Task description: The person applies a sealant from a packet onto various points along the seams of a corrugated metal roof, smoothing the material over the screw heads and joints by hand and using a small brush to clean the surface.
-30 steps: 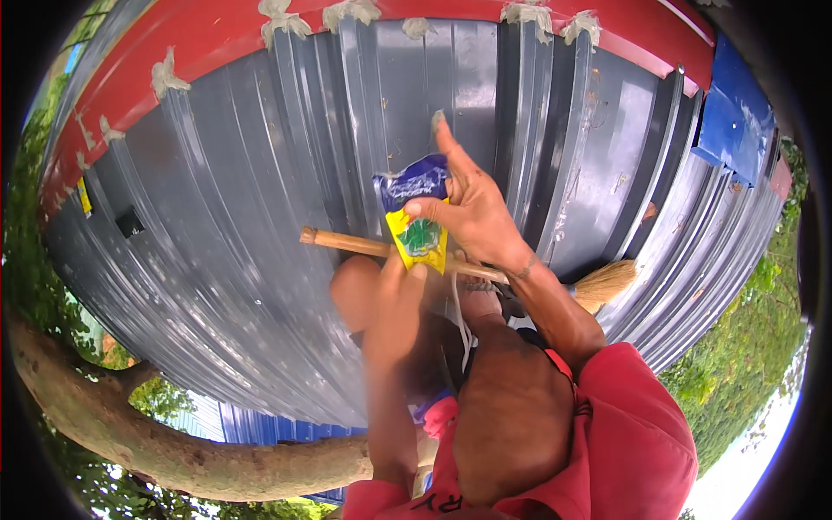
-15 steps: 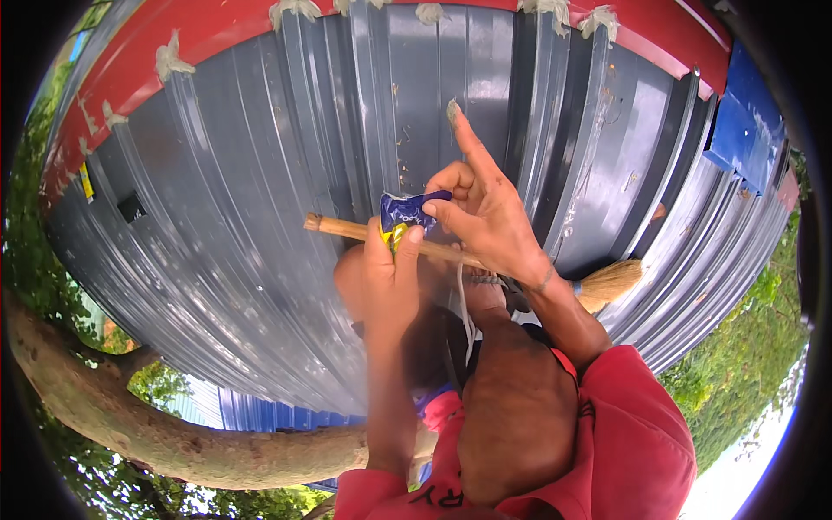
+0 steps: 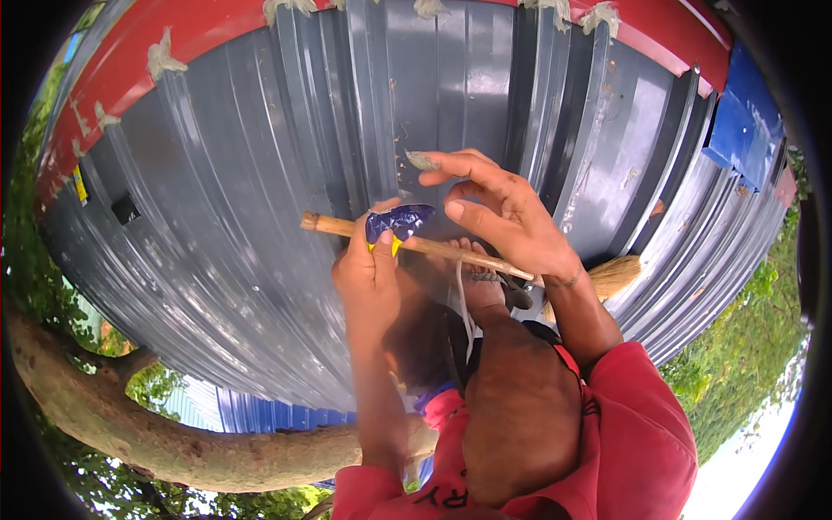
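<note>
1. One blue and yellow packet [image 3: 399,222] is held over the left part of the broom handle [image 3: 433,249], which is partly covered by it in this view. Whether the two are touching cannot be told.
2. The packet is crumpled; its blue part is stretched roughly left to right, lifted slightly at the right, a little askew to the broom handle. Its yellow end is mostly hidden, so the full long axis cannot be told.
3. The packet is gripped by the left hand [image 3: 368,260], placed over the broom handle near its left end. This hand is the nearer one, being in contact.
4. The right hand [image 3: 507,208] is held empty, with fingers loosely curled, mostly beyond the broom handle. The packet lies to its left, across a small gap. One grey-smeared fingertip [image 3: 422,161] is pointed left, farther beyond the broom handle than the packet.
5. Counted: two hands, one packet, one broom handle, and one straw brush [image 3: 617,276] at its right end. One bare foot [image 3: 485,293] is partly crossed by the broom handle. One grey ribbed metal sheet [image 3: 243,173] is spread beneath the broom handle.
</note>
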`<state>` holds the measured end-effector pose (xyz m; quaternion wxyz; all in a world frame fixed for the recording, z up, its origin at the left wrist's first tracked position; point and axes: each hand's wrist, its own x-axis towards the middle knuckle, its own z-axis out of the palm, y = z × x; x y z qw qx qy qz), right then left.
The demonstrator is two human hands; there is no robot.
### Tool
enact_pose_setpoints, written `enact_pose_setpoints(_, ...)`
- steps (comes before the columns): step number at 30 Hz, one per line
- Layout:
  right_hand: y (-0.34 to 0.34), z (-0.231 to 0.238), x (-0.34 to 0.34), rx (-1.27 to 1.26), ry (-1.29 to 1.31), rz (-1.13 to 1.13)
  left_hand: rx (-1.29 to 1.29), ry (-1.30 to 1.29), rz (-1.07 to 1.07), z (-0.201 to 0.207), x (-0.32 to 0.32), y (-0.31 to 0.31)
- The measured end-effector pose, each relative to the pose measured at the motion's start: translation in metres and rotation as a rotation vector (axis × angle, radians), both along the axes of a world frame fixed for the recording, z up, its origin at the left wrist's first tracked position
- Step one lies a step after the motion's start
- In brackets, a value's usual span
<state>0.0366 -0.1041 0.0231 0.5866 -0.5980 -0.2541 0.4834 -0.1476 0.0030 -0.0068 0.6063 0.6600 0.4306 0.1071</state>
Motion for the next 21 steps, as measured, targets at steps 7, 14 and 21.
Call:
enact_pose_setpoints(7,0.001,-0.005,-0.005,-0.024,0.018,0.045,0.062,0.007,-0.071,0.011,0.001,0.0)
enact_pose_setpoints(14,0.005,-0.001,-0.008,-0.031,0.116,0.135,0.066,-0.016,-0.077,0.006,-0.009,0.001)
enact_pose_setpoints(21,0.007,0.0,-0.016,0.005,0.112,0.122,0.172,0.001,-0.147,0.0,-0.015,0.001)
